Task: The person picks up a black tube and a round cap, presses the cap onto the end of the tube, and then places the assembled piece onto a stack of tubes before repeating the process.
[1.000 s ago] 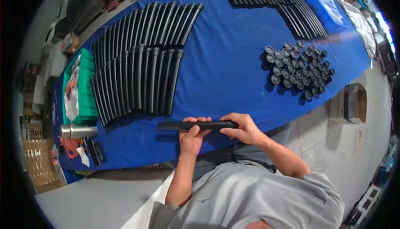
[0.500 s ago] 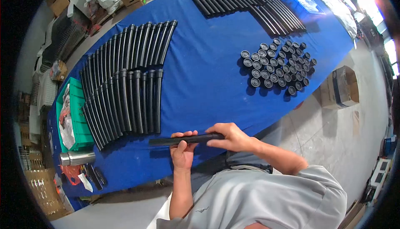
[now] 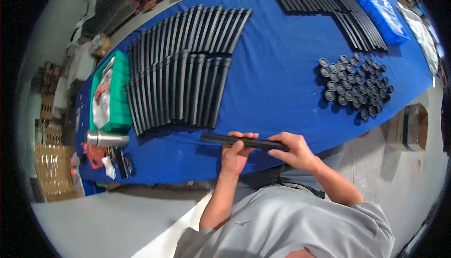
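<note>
A black tube (image 3: 216, 138) is held level between both hands, above the front edge of the blue-covered table (image 3: 277, 93). My left hand (image 3: 236, 154) is closed around its middle from below, thumb on the near side and fingertips showing past the far side. At the tube's right end, my right hand (image 3: 295, 151) grips with thumb and fingers; that end is covered by the hand. Two rows of capped black tubes (image 3: 188, 28) lie side by side beyond my left hand. Many round black caps (image 3: 345, 86) stand grouped at the right.
Uncapped black tubes (image 3: 305, 0) lie at the far right beside a blue bin (image 3: 392, 35) with plastic bags. On the left are a green crate (image 3: 123, 93), a steel flask (image 3: 107, 139) and small dark tools (image 3: 123, 164). A cardboard box (image 3: 408, 126) sits on the floor.
The camera view has turned, so the table and its contents appear shifted. Both hands keep hold of the tube, with little change in their grips.
</note>
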{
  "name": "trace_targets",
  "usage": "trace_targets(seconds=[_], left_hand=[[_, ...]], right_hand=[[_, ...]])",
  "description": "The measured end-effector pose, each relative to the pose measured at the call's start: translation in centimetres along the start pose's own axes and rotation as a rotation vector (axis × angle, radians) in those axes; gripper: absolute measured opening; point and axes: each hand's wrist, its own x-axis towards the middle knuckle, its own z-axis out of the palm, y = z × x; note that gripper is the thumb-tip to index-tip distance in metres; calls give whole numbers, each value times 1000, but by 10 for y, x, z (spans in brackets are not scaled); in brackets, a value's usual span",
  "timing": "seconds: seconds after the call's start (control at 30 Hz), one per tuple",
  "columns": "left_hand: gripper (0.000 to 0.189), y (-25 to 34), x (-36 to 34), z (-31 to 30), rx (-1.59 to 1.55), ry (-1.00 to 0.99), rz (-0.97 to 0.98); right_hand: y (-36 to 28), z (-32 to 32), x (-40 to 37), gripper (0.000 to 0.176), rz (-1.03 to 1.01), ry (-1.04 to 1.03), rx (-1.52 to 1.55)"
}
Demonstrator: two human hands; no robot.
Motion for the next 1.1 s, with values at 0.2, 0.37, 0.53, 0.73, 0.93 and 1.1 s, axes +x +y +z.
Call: trace_targets(seconds=[0.2,0.37,0.53,0.73,0.93,1.1], left_hand=[[25,-1,2,-1,-12,-5,0],[32,0,3,-2,-32,-68,-2],[34,21,-5,-3,-3,19,61],[23,81,-28,-13,672,55,26],[47,68,-27,62,1959,-278,268],[58,24,-21,74,2022,-429,344]], right_hand=[[6,9,3,36,-205,131,-207],[14,0,7,28,465,-46,467],[32,-1,19,23,420,171,651],[26,-6,23,17,465,245,757],[29,-12,26,18,502,143,724],[20,-11,26,18,511,173,694]])
